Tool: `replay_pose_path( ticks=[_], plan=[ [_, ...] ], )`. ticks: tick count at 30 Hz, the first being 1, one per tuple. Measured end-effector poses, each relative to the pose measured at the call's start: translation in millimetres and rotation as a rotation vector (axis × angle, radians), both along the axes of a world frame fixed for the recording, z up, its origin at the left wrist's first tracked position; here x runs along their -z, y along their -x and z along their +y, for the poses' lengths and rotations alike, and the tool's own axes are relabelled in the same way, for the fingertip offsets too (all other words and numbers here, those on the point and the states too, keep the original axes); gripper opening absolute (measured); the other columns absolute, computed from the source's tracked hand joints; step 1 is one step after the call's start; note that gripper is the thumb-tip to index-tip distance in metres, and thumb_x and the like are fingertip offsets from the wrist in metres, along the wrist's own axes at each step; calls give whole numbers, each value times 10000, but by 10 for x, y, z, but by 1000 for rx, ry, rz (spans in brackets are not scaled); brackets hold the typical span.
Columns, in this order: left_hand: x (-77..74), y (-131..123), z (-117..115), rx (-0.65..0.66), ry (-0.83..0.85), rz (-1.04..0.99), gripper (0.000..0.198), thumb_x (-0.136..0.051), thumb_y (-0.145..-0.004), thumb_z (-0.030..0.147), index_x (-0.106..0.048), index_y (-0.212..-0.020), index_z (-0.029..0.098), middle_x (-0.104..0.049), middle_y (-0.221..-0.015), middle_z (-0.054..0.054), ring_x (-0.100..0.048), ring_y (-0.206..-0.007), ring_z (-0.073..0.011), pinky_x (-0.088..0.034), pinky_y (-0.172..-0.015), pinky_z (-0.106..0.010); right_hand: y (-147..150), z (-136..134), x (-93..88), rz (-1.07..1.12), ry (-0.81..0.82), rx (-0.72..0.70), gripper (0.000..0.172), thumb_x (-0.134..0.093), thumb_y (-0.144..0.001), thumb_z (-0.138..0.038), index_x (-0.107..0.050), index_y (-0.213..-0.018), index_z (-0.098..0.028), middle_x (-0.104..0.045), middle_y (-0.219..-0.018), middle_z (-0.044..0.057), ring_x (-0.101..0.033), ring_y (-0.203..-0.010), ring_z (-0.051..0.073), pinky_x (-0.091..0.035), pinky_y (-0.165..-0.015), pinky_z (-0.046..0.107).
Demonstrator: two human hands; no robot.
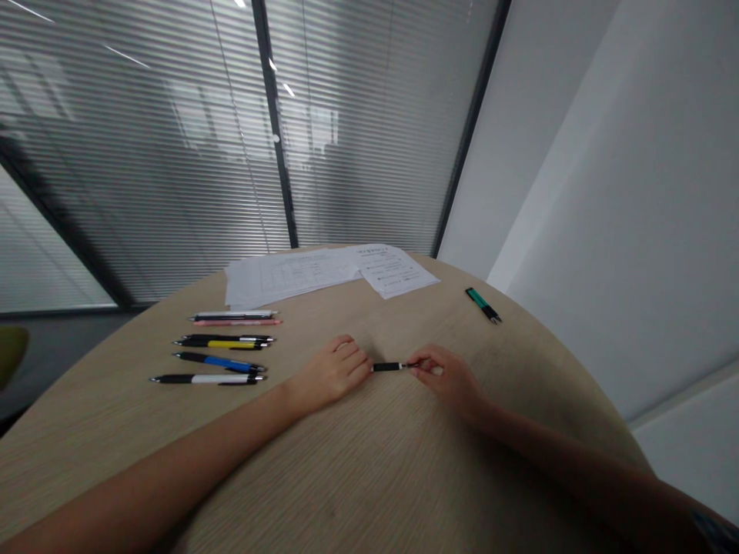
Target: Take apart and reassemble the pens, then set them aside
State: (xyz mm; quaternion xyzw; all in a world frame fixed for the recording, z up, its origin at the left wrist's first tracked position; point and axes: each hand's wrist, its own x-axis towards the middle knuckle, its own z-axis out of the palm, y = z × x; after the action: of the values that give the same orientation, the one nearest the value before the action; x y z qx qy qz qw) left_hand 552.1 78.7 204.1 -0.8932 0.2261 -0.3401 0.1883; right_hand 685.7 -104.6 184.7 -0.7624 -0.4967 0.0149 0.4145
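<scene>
A pen with a black grip [386,367] lies level between my two hands, just above or on the table; which one I cannot tell. My left hand [336,371] is closed around its left end and hides that part. At the other end, thumb and forefinger of my right hand [447,377] pinch the thin tip, and the fingertips cover what exactly they grip there. Left of my left hand lie a white and black pen [215,379], a blue and black pen [222,362] and a yellow and black pen [222,344].
Farther back on the left are a silver pen [234,315] and a pink pen [236,323]. Green and black pens [483,305] lie at the right. Printed sheets [294,275] cover the far edge of the round wooden table [323,477], before a glass wall with blinds [369,154].
</scene>
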Motion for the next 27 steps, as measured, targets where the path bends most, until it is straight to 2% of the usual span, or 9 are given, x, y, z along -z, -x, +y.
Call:
replay_pose_path(
  ticks=[9,16,27],
  plan=[
    [1,-11,8,4,10,-7,160,-383,-858,146,-525,-785,142,-540,-624,-2,-477,-613,-136,-366,-711,-307,-40,13,17,61,9,-15,114,-537,-680,-144,-581,-767,-204,-616,-694,-10,-560,-582,107,-444,-569,231],
    [21,-24,23,-3,16,18,152,-389,-857,141,-529,-795,140,-536,-635,-2,-479,-625,-133,-358,-716,-306,-76,-7,29,-60,-1,-26,110,-540,-684,-140,-583,-757,-210,-595,-692,-15,-531,-587,107,-433,-593,243],
    [-36,-7,-15,0,0,31,185,-368,-864,144,-536,-787,135,-541,-634,-5,-477,-621,-140,-367,-705,-302,-38,10,22,-75,2,-48,122,-531,-690,-126,-587,-766,-204,-595,-687,-14,-527,-569,103,-436,-586,241]
  ],
)
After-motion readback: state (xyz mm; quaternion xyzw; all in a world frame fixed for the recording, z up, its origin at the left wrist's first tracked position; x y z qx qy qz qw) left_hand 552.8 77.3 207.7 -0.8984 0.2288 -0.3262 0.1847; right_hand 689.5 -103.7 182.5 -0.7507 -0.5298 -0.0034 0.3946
